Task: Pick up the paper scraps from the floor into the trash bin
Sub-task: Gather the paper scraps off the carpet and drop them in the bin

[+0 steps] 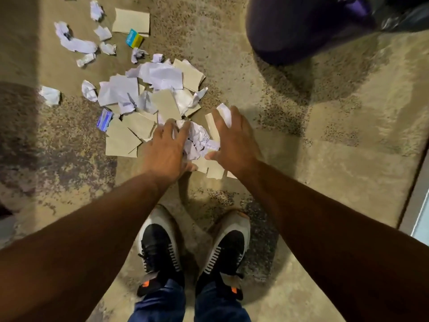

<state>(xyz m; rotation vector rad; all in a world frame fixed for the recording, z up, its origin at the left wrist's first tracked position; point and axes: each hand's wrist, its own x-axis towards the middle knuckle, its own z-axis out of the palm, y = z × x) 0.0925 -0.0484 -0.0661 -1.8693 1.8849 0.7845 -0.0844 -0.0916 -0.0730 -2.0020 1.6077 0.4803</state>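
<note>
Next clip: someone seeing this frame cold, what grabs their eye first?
Two bare forearms reach down the middle, the left hand and right hand cupped around a crumpled white paper wad on the speckled floor. Up and left spreads a litter of white scraps and tan card pieces. A dark purple trash bin sits top right, and black shoes stand at the bottom.

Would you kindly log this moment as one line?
phase: gathering | left hand, right hand: cupping crumpled paper | bin: upper right | scraps: remain
</note>
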